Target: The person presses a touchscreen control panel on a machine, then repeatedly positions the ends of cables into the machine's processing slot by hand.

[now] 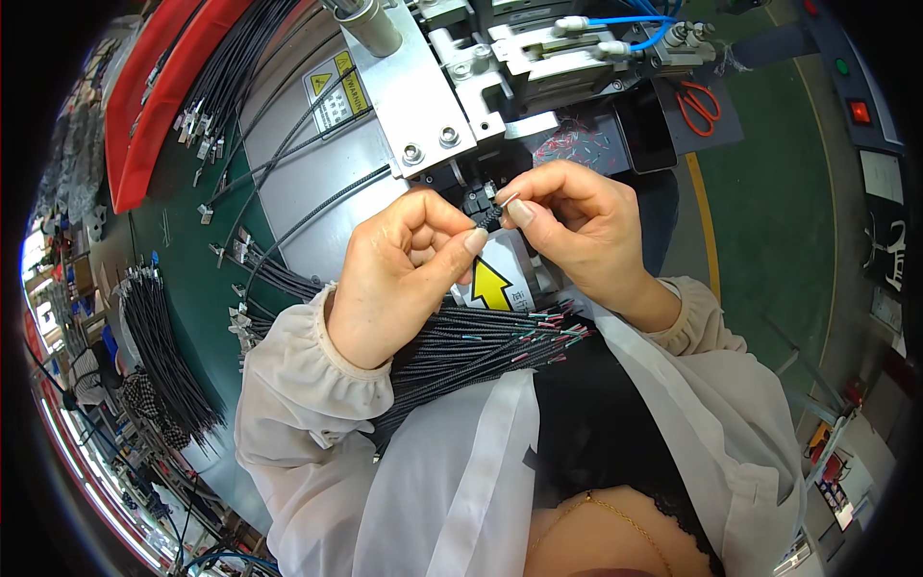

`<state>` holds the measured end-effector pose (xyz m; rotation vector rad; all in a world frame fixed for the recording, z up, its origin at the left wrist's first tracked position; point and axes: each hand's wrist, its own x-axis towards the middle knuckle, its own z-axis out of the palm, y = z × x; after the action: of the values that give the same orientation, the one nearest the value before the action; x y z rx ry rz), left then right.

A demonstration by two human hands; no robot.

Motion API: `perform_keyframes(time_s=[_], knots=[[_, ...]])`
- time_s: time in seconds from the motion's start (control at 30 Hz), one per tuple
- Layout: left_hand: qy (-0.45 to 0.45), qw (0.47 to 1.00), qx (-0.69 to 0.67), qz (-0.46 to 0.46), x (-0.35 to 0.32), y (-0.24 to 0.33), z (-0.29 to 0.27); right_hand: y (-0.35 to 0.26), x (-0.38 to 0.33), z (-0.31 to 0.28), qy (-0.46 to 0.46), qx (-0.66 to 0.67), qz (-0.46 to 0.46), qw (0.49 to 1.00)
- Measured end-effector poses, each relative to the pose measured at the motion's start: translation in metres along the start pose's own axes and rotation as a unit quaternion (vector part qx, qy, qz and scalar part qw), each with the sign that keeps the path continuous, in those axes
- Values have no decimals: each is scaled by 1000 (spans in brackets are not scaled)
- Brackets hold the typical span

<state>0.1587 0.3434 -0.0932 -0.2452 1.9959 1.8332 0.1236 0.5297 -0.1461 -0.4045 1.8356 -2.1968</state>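
In front of the machine, my left hand is closed, thumb and fingers pinching a black cable piece with a ribbed sleeve. My right hand is also closed, its thumb and forefinger gripping a thin, pale wire beside that piece. A small black fixture sits just beyond my fingertips; whether the cable touches it, I cannot tell. Below my hands is a white plate with a yellow arrow. A bundle of black braided cables with coloured wire ends lies across my lap.
Metal machinery with blue air tubes stands ahead. Wire scraps, a dark phone-like slab and red-handled scissors lie at right. More cable bundles and a red bin are at left.
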Motion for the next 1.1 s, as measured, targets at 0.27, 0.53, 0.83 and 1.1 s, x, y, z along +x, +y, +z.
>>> perform_keyframes(time_s=[0.27,0.53,0.83,1.1], knots=[[-28,998,-37,43,-1,0,-2,-21,9,-17,-105,117,152,976],[88,929,286,218,-3,5,0,-16,13,-20,-114,60,173,977],[144,828,422,340,11,-6,5,-5,7,-7,-49,-136,50,988],[161,786,486,346,18,-14,7,9,11,-5,-6,-226,14,974]])
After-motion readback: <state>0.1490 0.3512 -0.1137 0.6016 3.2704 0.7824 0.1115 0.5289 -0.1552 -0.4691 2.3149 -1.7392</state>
